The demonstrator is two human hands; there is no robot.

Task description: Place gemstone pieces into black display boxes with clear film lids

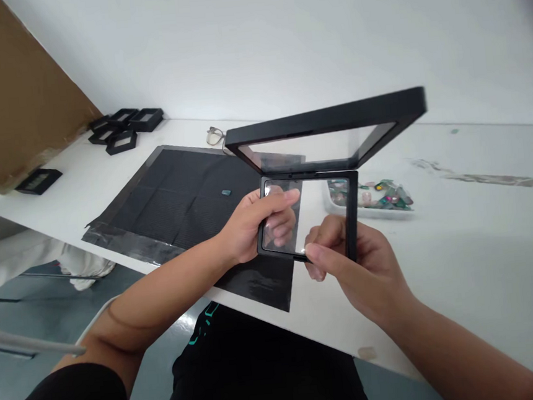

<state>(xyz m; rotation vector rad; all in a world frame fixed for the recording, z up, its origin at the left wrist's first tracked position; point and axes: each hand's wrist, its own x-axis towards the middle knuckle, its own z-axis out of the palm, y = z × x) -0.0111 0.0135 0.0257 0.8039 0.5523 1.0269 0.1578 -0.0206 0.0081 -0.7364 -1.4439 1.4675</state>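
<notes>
Both hands hold up a black hinged display case (327,115) with clear film windows, its lid swung open away from me. My left hand (268,221) grips the left side of the lower half, thumb over the film and curled fingers showing through from behind. At the lower right corner, my right hand (355,257) pinches the frame edge, thumb in front and fingers behind. Through and beyond the lower window shows a white tray (391,214) of small multicoloured stones (390,194). A small dark teal stone (226,192) lies on the black mat (186,188) to the left.
Several black display frames (123,128) are grouped at the table's far left, with another black case (39,181) nearer the edge. Eyeglasses (215,136) lie behind the mat. Clear tape (488,177) lies on the white table (476,250) at right. A person's light trouser leg (13,262) shows at left.
</notes>
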